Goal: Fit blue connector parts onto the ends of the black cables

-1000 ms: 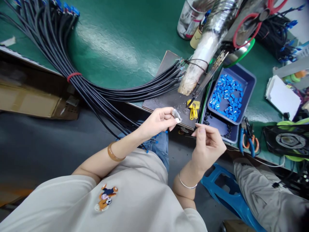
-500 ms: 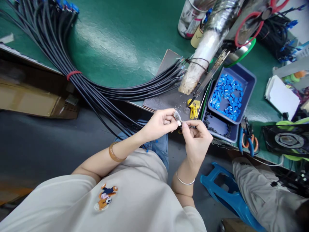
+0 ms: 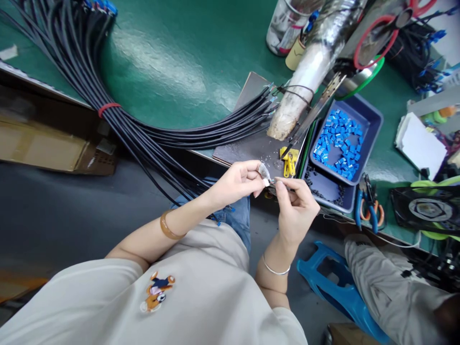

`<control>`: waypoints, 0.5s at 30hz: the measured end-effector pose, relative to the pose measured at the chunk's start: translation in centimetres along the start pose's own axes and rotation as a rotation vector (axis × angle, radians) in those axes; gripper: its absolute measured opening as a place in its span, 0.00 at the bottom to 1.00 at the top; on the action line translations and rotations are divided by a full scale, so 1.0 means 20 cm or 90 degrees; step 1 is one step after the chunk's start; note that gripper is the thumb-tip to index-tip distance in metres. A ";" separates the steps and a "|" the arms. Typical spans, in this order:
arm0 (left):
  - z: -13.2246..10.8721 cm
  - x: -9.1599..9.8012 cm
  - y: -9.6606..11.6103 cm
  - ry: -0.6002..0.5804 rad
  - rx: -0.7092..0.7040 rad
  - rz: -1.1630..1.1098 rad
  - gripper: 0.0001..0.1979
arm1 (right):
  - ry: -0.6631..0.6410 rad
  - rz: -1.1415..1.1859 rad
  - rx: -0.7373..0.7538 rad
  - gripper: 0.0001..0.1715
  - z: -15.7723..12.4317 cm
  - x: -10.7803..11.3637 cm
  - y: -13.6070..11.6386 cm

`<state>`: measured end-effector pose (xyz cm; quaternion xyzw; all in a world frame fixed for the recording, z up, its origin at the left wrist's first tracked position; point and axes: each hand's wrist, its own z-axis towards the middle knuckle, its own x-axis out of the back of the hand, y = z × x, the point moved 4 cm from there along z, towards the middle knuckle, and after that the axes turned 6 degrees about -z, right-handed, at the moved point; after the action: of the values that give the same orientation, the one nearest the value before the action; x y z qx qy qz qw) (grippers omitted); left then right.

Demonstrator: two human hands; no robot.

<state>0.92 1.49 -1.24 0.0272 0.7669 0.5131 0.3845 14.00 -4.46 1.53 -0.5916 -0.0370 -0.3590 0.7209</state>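
Note:
My left hand [image 3: 241, 183] is closed in a pinch around a cable end, mostly hidden by the fingers. Greyish wrapping covers its index fingertip, and something white sits at the thumb tip. Short thin wires [image 3: 272, 181] stick out from that pinch towards my right hand [image 3: 298, 205], whose thumb and index finger are pressed together at their tips. A thick bundle of black cables [image 3: 143, 132], tied with a red band [image 3: 109, 109], runs past my left forearm; one branch lies on the dark board [image 3: 233, 152] with stripped ends.
Yellow wire stripper [image 3: 289, 162] lies on the board. A grey-blue bin [image 3: 373, 120] holds small blue connectors; another below holds small black parts. Pliers [image 3: 368, 206], a wrapped white post [image 3: 296, 98], red-handled scissors [image 3: 375, 40] and a blue stool [image 3: 338, 282] are nearby. Someone's leg shows at right.
My right hand has shifted slightly right, opening a small gap between the fingertips of both hands where the thin wires show. The left hand stays almost in place.

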 end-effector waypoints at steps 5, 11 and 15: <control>0.00 0.00 0.00 -0.026 0.037 -0.004 0.07 | -0.040 -0.023 0.028 0.04 0.01 0.00 -0.01; 0.00 0.00 0.00 -0.057 0.066 -0.015 0.07 | -0.031 -0.052 0.095 0.02 0.00 0.01 -0.04; -0.01 0.00 0.01 -0.075 0.082 -0.016 0.10 | -0.093 -0.015 0.057 0.05 0.01 0.01 -0.02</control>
<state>0.82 1.40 -1.05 0.0728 0.7746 0.4553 0.4328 14.03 -4.38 1.94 -0.5830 -0.1124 -0.3218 0.7376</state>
